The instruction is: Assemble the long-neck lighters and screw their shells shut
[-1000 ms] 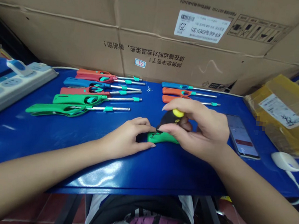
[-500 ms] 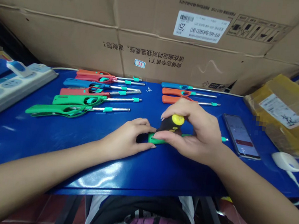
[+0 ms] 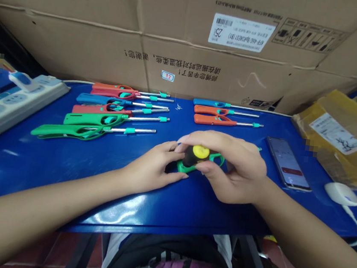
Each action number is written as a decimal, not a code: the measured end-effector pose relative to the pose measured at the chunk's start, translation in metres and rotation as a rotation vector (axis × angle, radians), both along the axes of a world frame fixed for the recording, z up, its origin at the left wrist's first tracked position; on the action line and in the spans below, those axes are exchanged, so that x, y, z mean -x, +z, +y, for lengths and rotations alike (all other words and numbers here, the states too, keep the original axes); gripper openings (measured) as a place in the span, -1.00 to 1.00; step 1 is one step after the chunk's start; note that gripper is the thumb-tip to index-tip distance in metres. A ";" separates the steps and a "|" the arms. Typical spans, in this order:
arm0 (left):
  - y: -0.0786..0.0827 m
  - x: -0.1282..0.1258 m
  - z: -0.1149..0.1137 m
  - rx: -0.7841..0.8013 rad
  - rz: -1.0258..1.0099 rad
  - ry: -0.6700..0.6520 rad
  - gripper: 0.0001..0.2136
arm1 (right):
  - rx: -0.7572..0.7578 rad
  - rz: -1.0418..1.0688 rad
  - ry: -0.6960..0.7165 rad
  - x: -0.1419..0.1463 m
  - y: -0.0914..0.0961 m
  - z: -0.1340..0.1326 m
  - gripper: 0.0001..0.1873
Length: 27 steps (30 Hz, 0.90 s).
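Observation:
My right hand (image 3: 235, 168) grips a short screwdriver (image 3: 192, 156) with a black handle and a yellow end cap, thumb and fingers closed around it. The handle stands over the rear end of a green gas lighter (image 3: 217, 159) lying on the blue table; the screwdriver's tip is hidden. Pinched between the thumb and fingers of my left hand (image 3: 155, 163) is that same rear end. My right hand covers most of the lighter's front part. Nearest to my left hand, beyond it, lies another green lighter (image 3: 69, 131) with a metal tube.
Red, blue and green lighters (image 3: 96, 120) lie in a left-hand group. One blue and two orange lighters (image 3: 215, 120) lie at the back right. A phone (image 3: 287, 163), a white corded device (image 3: 342, 193), a taped carton (image 3: 323, 137) and a power strip (image 3: 17, 100) flank them. A cardboard wall (image 3: 181, 48) stands behind.
My right hand and the screwdriver handle have shifted slightly left and toward me, and the fingers have changed position on the handle. My left hand stays on the green lighter.

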<state>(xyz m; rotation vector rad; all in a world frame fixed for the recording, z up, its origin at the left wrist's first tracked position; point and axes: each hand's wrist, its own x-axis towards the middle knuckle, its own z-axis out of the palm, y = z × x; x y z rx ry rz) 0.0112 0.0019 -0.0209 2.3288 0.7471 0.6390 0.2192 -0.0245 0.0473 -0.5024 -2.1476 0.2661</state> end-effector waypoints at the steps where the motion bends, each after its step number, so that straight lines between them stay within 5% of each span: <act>1: 0.000 -0.001 0.000 0.005 0.006 0.004 -0.78 | -0.005 0.012 -0.013 0.001 0.000 0.000 -0.72; 6: -0.003 -0.001 -0.001 -0.005 0.050 0.030 -0.80 | 0.063 0.022 -0.012 0.004 -0.003 0.001 -0.75; 11: 0.004 0.003 -0.004 -0.103 0.107 0.029 -0.73 | 0.310 0.081 0.063 0.000 0.007 0.001 -0.78; 17: 0.029 0.006 -0.012 -0.303 0.409 0.052 -0.66 | 0.428 0.457 0.007 -0.030 0.028 0.018 -0.85; 24: 0.039 0.005 -0.016 -0.458 0.663 0.254 -0.76 | 0.769 0.162 -0.169 -0.073 -0.014 0.056 -0.74; 27: 0.038 0.006 -0.015 -0.477 0.695 0.318 -0.79 | 0.804 0.060 -0.194 -0.082 -0.030 0.061 -0.68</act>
